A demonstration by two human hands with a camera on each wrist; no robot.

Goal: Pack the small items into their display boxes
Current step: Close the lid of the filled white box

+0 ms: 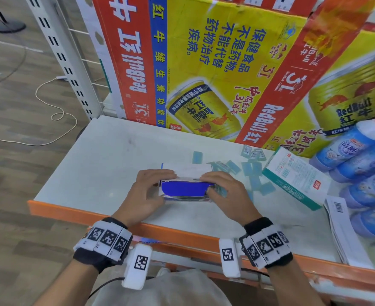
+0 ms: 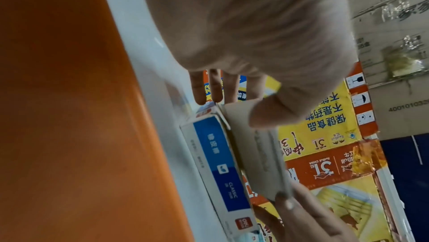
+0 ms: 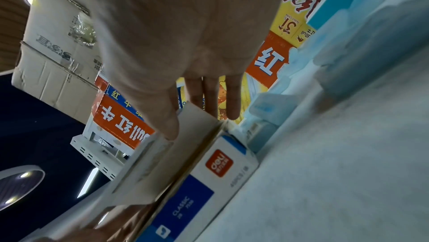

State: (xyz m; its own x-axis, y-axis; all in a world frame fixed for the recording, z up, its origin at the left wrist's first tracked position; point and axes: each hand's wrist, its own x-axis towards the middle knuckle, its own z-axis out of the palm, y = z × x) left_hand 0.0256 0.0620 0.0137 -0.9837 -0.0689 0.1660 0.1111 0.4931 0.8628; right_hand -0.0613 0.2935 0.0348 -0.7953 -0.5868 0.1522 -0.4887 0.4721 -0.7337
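A white display box (image 1: 183, 189) with a blue front lies on the white shelf board (image 1: 107, 164), its pale lid flap (image 1: 187, 170) standing up. My left hand (image 1: 152, 187) grips its left end and my right hand (image 1: 218, 186) its right end. In the left wrist view my left hand (image 2: 267, 103) has its thumb on the flap (image 2: 255, 150) above the blue front (image 2: 216, 154), fingers behind. In the right wrist view my right hand (image 3: 176, 103) pinches the flap (image 3: 174, 154) the same way. Several light blue small items (image 1: 251, 170) lie loose behind the box.
A teal and white carton (image 1: 297, 180) lies to the right, with blue bottles (image 1: 363, 164) and barcoded papers (image 1: 341, 228) beyond. Large Red Bull cartons (image 1: 204, 62) wall off the back. The shelf has an orange front edge (image 1: 138, 226) and a white upright (image 1: 60, 51) at the left.
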